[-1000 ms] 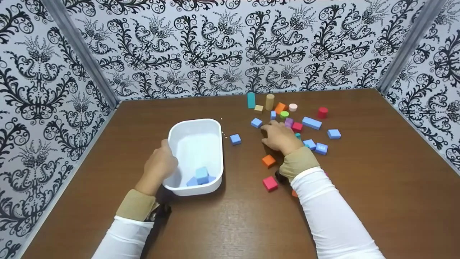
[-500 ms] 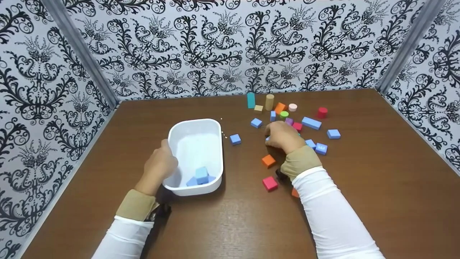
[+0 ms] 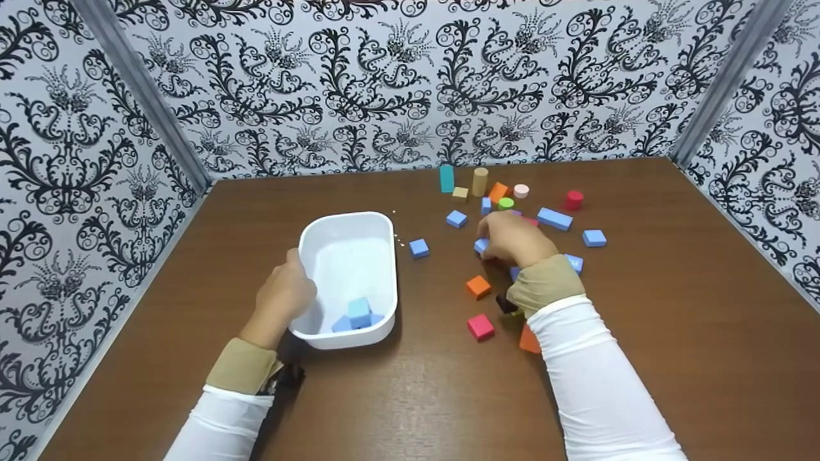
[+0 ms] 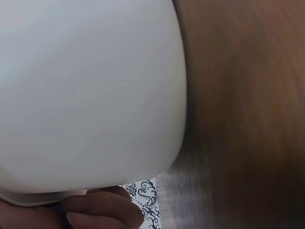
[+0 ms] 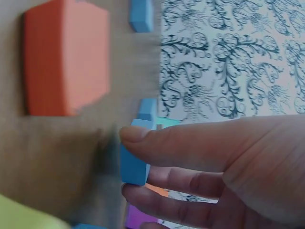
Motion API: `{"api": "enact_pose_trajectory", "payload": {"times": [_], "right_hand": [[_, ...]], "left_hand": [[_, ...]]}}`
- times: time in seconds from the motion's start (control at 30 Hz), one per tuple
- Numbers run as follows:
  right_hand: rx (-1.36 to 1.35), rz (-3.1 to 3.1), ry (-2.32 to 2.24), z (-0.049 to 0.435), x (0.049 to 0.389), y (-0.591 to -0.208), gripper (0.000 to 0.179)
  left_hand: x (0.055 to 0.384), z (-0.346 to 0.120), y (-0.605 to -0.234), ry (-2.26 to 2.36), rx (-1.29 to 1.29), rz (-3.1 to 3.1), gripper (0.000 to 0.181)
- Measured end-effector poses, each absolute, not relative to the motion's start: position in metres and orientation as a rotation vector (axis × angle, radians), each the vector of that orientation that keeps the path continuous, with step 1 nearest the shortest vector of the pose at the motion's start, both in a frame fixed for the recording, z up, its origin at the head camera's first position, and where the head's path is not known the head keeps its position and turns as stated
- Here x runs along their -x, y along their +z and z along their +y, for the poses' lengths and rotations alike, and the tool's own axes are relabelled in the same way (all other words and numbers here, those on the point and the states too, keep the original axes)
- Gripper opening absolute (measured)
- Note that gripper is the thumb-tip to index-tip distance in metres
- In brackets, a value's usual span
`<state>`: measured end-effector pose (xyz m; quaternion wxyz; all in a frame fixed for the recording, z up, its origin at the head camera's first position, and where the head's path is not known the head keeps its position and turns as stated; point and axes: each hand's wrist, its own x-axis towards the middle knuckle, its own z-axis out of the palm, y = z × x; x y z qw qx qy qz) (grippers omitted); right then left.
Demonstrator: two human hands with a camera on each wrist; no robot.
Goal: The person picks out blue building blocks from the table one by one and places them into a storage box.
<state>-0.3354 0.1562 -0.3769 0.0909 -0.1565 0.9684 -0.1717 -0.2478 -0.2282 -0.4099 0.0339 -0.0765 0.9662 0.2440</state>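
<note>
To the right of the white tub (image 3: 349,339), above the brown desk (image 3: 384,410), the right hand (image 3: 517,240) has its grip pinching a blue block (image 5: 134,167) between thumb and fingers. At the tub's left rim, the left hand (image 3: 286,291) has its grip curled on the edge. Light blue blocks (image 3: 359,312) lie inside the tub's near end. Just right of the tub sits a loose blue block (image 3: 419,248); farther right, an orange block (image 3: 478,287).
</note>
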Motion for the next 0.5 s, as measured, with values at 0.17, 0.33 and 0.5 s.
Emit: {"api": "enact_pose_trajectory", "payload": {"times": [0.17, 0.33, 0.5], "right_hand": [[0.480, 2.940, -0.551, 0.159, 0.333, -0.361, 0.037], [0.509, 2.997, -0.577, 0.150, 0.324, -0.347, 0.037], [0.610, 3.013, -0.596, 0.127, 0.311, -0.342, 0.037]], "left_hand": [[0.249, -0.228, -0.410, 0.728, 0.237, 2.976, 0.063], [0.249, -0.228, -0.410, 0.722, 0.246, 2.972, 0.063], [0.249, -0.227, -0.410, 0.729, 0.248, 2.968, 0.064]]}}
